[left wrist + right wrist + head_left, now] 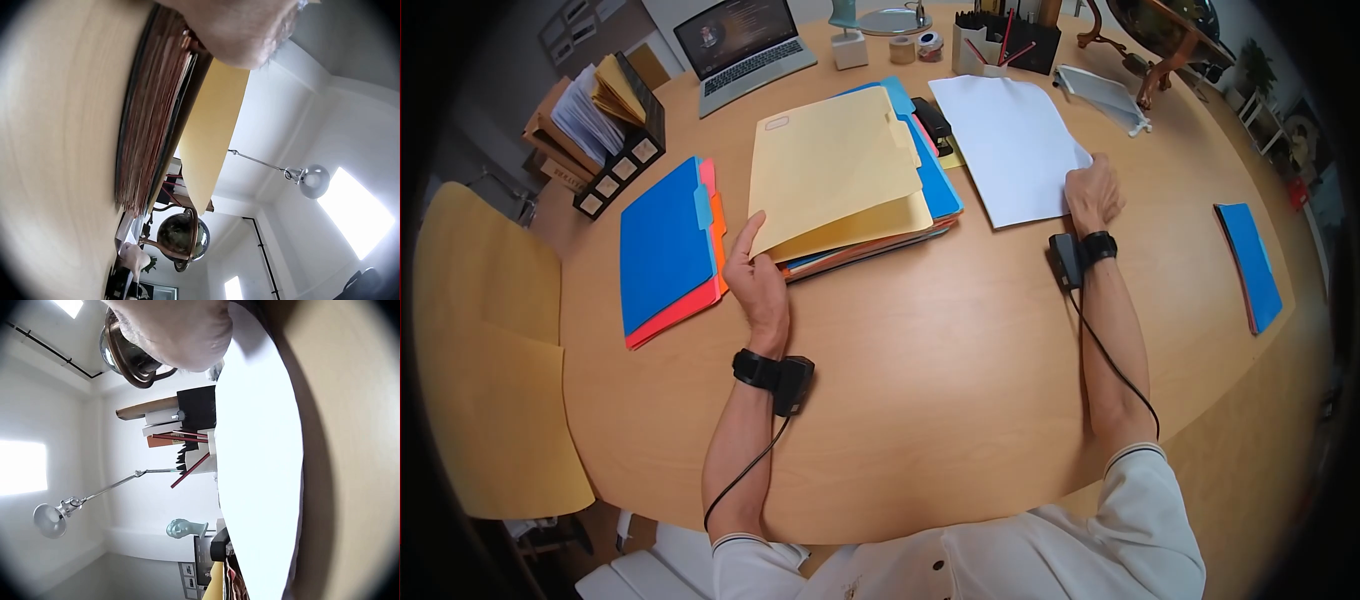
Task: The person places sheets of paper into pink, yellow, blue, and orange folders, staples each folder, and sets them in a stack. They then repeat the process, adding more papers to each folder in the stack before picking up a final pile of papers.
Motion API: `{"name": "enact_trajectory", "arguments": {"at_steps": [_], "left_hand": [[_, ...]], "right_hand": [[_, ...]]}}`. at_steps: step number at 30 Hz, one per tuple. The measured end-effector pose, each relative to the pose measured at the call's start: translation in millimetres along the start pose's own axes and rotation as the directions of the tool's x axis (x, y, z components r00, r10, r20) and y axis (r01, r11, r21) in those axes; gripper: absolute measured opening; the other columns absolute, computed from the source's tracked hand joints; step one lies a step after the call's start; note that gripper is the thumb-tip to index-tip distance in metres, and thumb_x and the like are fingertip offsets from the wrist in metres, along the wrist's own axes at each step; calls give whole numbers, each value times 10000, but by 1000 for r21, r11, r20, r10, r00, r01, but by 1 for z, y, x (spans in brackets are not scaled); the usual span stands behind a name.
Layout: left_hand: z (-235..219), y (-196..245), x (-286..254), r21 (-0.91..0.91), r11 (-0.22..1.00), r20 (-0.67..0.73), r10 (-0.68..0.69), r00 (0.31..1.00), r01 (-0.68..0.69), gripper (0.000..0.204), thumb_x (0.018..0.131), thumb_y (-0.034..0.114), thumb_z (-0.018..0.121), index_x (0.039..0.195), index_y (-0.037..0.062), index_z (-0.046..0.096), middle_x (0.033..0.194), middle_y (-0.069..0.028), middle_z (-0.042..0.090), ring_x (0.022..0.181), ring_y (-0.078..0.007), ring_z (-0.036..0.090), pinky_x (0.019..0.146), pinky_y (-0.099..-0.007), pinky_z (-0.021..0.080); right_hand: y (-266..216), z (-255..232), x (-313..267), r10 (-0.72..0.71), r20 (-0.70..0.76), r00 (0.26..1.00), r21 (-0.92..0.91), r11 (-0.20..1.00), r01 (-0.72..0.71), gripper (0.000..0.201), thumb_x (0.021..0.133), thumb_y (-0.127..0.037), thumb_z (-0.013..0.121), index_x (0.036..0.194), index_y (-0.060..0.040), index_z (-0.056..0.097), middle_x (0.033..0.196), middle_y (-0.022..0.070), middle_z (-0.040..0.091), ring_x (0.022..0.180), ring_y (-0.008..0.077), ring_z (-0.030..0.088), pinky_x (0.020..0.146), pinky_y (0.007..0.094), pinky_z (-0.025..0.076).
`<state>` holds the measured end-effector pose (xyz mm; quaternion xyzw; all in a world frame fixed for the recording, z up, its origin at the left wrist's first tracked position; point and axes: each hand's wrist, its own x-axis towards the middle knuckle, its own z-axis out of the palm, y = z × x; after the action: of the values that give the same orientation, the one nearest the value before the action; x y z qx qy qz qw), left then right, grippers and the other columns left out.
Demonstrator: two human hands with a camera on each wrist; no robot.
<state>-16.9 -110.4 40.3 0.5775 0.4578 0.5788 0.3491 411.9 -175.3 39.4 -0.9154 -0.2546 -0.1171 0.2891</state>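
My left hand (757,285) pinches the near left corner of a manila folder (837,170), thumb on top. The folder's near edge is raised, leaving a gap above another manila folder (870,228). Both lie on a thick stack of folders, its layered edges (153,119) showing in the left wrist view. To the right, my right hand (1094,192) grips the right edge of a stack of white paper (1012,150), fingers curled at its near corner. In the right wrist view the paper (259,456) slants up off the table, a shadow beneath it.
Blue and red folders (665,250) lie left of the stack; another blue folder (1248,265) sits at the right edge. A black stapler (933,122) is between stack and paper. Behind stand a laptop (745,50), a file holder (628,165), a pencil holder (980,50) and a globe (1170,35).
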Motion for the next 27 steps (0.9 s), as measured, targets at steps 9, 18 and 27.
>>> {"name": "enact_trajectory", "arguments": {"at_steps": [9,18,27], "left_hand": [[0,0,0,13,1000,5,16,1000,-16,554,845,-130,368,1310,-27,652,1121,-68,692,722,-55,542,574,-208,434],[-1,2,0,-7,1000,1,6,1000,-6,541,851,-134,365,1297,-35,654,1110,-76,691,728,-64,561,576,-210,444],[-2,-1,2,-44,998,7,39,999,-39,530,852,-137,362,1251,-10,687,1119,-61,699,746,-76,585,585,-231,477]], "right_hand": [[-23,10,-9,-504,-154,850,60,854,517,398,854,-292,637,1194,-94,692,1332,179,589,1300,332,496,1009,592,365],[-48,5,-39,-449,340,827,49,886,461,613,814,-449,617,1326,-116,658,1463,230,498,1418,360,393,1124,683,235],[-44,12,-49,-509,294,809,-5,845,534,588,922,-473,533,1383,-114,606,1478,239,478,1424,371,383,1116,716,226]]}}
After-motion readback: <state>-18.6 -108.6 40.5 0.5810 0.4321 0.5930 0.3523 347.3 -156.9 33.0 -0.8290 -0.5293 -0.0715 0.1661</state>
